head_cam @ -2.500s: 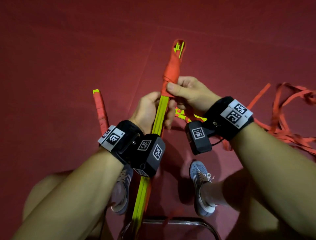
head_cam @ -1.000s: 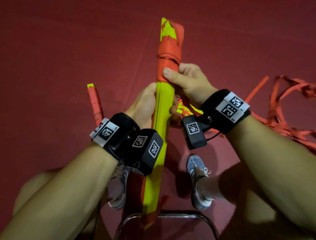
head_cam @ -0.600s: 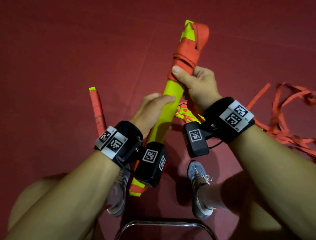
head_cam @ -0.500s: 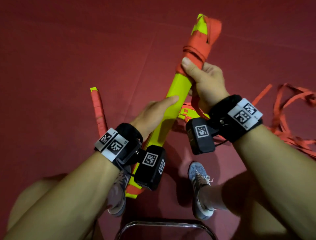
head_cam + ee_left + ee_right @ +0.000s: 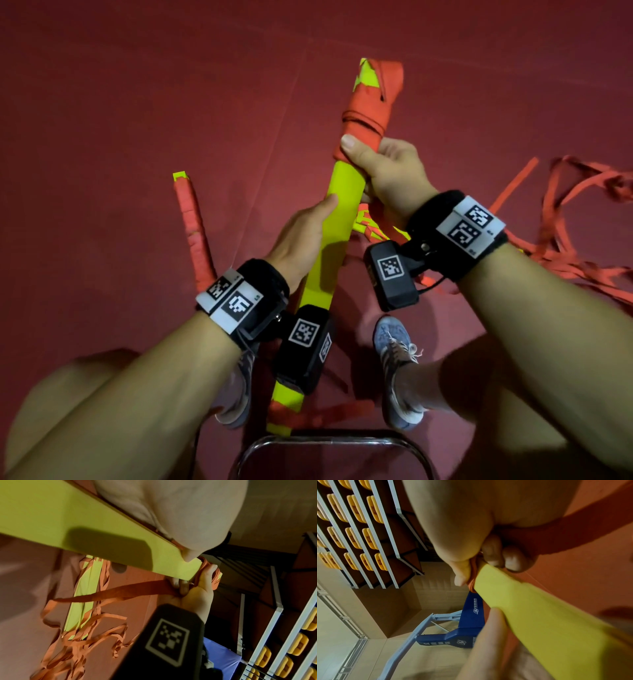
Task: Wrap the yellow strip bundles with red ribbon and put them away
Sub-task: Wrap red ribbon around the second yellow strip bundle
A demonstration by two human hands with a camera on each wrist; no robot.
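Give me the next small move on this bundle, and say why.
Probably lead the ribbon once more round the bundle, just below the right hand. The red wrap ends at that hand's thumb, the length down past the left hand is bare yellow, and the loose ribbon runs out from the right hand's grip.

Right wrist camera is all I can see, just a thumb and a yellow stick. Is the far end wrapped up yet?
Observer: Yes. In the head view, red ribbon covers the yellow strip bundle beyond the right hand, nearly to its tip.
Operator: Is there more ribbon?
Observer: A loose ribbon tangle lies on the floor to the person's right.
Operator: Any finished ones?
Observer: One wrapped bundle lies on the floor, left of the left hand.
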